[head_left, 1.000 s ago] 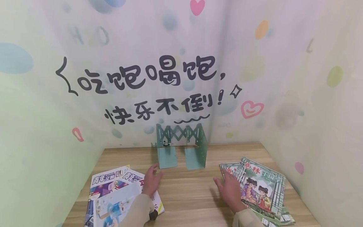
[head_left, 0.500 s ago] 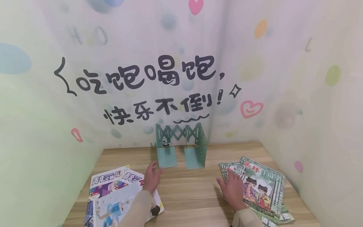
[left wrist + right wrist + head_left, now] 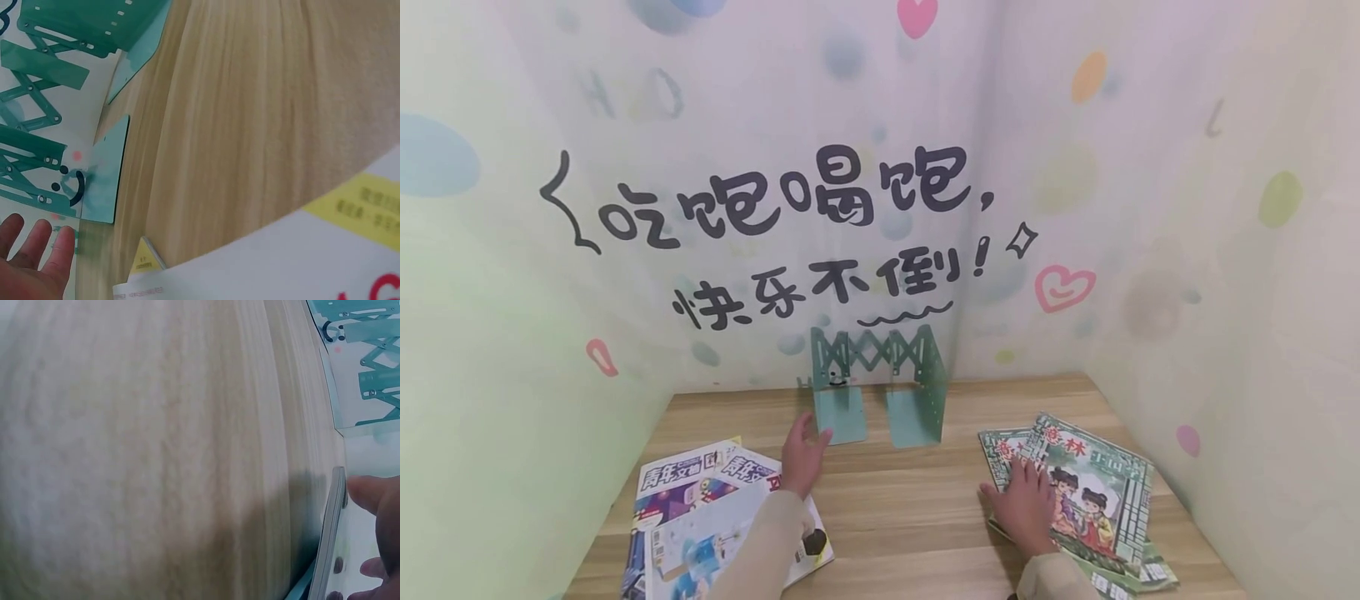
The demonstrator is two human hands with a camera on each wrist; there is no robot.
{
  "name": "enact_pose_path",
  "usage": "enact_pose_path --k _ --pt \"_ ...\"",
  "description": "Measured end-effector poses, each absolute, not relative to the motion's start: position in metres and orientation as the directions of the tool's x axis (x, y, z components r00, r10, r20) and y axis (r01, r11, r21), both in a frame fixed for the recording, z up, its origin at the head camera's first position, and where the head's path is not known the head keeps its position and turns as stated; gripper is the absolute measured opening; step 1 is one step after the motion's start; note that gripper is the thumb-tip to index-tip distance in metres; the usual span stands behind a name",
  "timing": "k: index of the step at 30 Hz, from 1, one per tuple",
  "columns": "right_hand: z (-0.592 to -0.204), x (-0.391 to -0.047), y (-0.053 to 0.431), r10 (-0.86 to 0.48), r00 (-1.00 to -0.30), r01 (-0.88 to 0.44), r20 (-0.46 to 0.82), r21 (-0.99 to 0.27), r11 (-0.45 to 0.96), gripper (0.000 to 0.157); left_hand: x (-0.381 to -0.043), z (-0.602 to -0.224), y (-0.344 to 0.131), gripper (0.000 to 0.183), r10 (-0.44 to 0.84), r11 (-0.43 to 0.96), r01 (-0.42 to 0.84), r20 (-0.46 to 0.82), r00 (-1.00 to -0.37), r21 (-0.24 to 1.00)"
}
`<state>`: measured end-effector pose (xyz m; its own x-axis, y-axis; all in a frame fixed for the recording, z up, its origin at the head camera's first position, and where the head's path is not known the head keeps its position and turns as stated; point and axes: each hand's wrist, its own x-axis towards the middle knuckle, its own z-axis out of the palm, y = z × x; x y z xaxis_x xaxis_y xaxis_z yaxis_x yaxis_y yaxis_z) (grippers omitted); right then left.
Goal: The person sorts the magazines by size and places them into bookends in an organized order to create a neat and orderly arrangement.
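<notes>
My right hand is spread, palm down, over the left part of the green-covered magazines at the right of the table. In the right wrist view its thumb lies close to the edge of the magazine, and dark fingertip reflections show on the glossy cover. My left hand, fingers loosely spread and holding nothing, hovers between the left-hand magazines and a green metal extendable bookend. The left wrist view has its fingers just short of the bookend's near plate.
The bookend stands at the back of the wooden table, its two base plates apart and joined by a scissor lattice. Printed cloth walls enclose the back and both sides. The left magazines are fanned over one another, partly under the left sleeve.
My right hand has moved rightward, farther over the green magazines. The left hand has shifted slightly up toward the bookend. Magazines and bookend stay in place.
</notes>
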<state>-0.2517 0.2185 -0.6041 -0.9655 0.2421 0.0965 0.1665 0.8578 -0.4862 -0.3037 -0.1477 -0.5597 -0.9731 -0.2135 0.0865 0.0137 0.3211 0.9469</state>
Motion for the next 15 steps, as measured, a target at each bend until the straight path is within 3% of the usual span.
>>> enact_pose_path --k 15 --pt "-0.604 -0.250 0.221 0.236 -0.971 0.186 0.044 -0.478 0.858 0.083 -0.316 -0.547 -0.150 0.063 -0.218 0.304 0.043 0.113 -0.969 0.952"
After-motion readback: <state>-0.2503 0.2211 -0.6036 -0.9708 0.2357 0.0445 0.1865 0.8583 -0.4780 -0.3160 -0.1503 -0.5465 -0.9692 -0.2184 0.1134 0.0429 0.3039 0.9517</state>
